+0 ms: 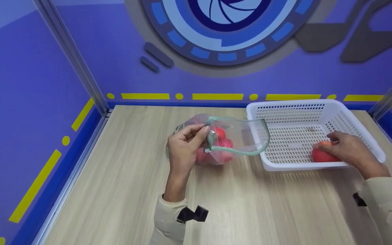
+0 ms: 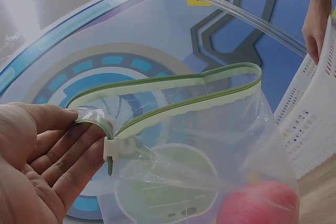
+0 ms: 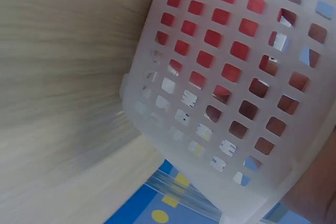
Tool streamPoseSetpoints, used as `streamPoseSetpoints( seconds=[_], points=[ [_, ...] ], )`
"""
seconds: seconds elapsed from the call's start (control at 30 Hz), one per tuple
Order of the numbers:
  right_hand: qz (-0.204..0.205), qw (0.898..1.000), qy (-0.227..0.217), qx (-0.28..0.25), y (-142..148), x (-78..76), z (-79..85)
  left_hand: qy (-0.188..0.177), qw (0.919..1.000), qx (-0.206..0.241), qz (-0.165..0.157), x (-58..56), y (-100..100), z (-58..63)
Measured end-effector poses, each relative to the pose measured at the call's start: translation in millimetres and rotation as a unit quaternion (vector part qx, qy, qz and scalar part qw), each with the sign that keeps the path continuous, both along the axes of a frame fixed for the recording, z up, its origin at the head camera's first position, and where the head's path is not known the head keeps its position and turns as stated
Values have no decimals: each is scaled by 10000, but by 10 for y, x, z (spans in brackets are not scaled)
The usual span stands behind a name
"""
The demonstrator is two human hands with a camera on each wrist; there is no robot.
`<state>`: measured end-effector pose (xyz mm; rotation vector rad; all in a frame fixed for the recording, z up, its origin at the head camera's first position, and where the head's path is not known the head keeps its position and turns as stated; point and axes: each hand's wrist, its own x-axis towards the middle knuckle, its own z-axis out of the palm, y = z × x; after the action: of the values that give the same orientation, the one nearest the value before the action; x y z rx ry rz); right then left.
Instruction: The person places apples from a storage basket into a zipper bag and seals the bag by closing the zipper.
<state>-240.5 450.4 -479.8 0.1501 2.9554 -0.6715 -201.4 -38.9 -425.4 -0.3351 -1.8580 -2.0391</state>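
Inside the white basket (image 1: 294,166), the right hand (image 1: 350,149) grips a red fruit (image 1: 323,155); left of that basket, the left hand (image 1: 184,144) pinches a clear bag (image 1: 245,136) between its fingers.

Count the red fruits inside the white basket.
1: the red fruit by the near wall of the white basket, gripped by the right hand. Another might be hidden beneath that hand.
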Motion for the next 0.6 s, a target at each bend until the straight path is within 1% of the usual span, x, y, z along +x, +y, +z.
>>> streamPoseSetpoints(
  seconds=[0.1, 0.17, 0.33, 0.43, 0.6],
  points=[
    [52, 9999, -16, 138, 2, 14, 4, -50, 10000, 41, -19, 0, 7, -5],
    [165, 9997, -48, 151, 8, 18, 16, -51, 10000, 72, -28, -6, 9, -8],
    [518, 9980, -309, 181, 31, 43, 67, 15, 9999, 94, -88, -29, 17, -22],
    [575, 9971, -468, 196, 21, 46, 101, 17, 9999, 96, -102, -35, 23, -20],
    [561, 9971, -486, 141, -43, 40, 136, -46, 9999, 76, -71, -30, 27, -25]
  ],
)
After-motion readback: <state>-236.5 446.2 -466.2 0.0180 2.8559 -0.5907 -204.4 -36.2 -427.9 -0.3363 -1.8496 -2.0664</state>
